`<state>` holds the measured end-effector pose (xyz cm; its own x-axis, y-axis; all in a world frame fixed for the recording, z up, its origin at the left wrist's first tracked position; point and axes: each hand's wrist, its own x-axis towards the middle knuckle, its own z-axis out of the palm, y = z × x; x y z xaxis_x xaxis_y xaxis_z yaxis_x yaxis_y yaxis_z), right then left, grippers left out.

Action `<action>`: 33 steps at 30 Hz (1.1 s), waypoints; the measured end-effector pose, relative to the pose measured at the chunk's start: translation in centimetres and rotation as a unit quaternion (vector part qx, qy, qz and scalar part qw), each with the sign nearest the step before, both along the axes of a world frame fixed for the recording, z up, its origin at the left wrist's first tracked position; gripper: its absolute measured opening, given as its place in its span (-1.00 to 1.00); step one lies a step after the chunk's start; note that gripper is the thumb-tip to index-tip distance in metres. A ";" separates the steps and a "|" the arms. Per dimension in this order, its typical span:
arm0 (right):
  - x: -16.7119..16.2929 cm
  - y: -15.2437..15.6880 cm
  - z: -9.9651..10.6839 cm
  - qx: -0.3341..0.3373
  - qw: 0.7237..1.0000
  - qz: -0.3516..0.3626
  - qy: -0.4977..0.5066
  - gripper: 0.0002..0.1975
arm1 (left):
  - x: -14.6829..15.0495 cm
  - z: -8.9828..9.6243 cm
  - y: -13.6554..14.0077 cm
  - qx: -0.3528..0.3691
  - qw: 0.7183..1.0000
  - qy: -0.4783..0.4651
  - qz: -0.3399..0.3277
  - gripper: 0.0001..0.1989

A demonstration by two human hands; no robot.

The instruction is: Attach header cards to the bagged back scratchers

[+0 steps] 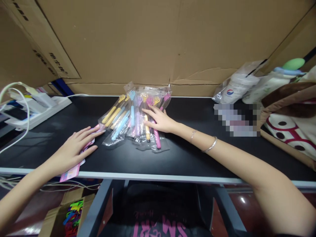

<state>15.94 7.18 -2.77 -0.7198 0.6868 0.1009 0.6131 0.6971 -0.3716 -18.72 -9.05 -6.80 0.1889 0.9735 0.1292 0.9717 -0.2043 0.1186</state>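
Note:
Several back scratchers [132, 115] with hand-shaped heads lie side by side in clear plastic bags on the black tabletop. Their handles are yellow, blue, purple and pink. My right hand [160, 120] rests on the right part of this row, fingers spread over the bags and apparently gripping none. To the left, my left hand [79, 146] lies flat with its fingers stretched out. Beneath it are pink printed cards [71, 172], mostly covered by the palm; one end sticks out past the table's front edge. The left fingertips reach close to the leftmost bag.
A white power strip [61, 103] with plugs and cables is at the left. Cardboard [148, 42] walls the back. On the right stand a bagged cup [234, 89], a bottle [274, 82] and a brown-trimmed bag [291, 128]. An open carton [53, 217] with colourful pieces sits below.

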 end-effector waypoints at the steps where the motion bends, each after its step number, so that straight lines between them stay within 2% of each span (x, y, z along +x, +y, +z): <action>1: -0.6 0.1 0.0 0.004 1.000 0.001 0.004 -0.31 | 0.7 0.1 -0.4 0.000 1.000 -0.004 -0.004 -0.41; 9: -4.9 0.0 -0.8 0.030 0.999 -0.019 0.029 -0.32 | 6.5 1.4 -1.7 0.017 0.999 -0.036 0.005 -0.46; 19: -10.0 -0.7 -0.7 0.032 0.998 -0.048 0.032 -0.32 | 10.2 0.9 -1.7 0.109 0.990 -0.070 -0.053 -0.61; 25: -13.2 -0.6 -0.4 0.040 0.998 -0.041 0.018 -0.34 | 11.2 0.9 -1.7 0.150 0.986 -0.065 -0.019 -0.64; 33: -15.8 -0.9 -0.8 0.056 0.996 -0.055 0.048 -0.39 | 12.8 1.4 -2.4 0.165 0.982 -0.067 0.069 -0.70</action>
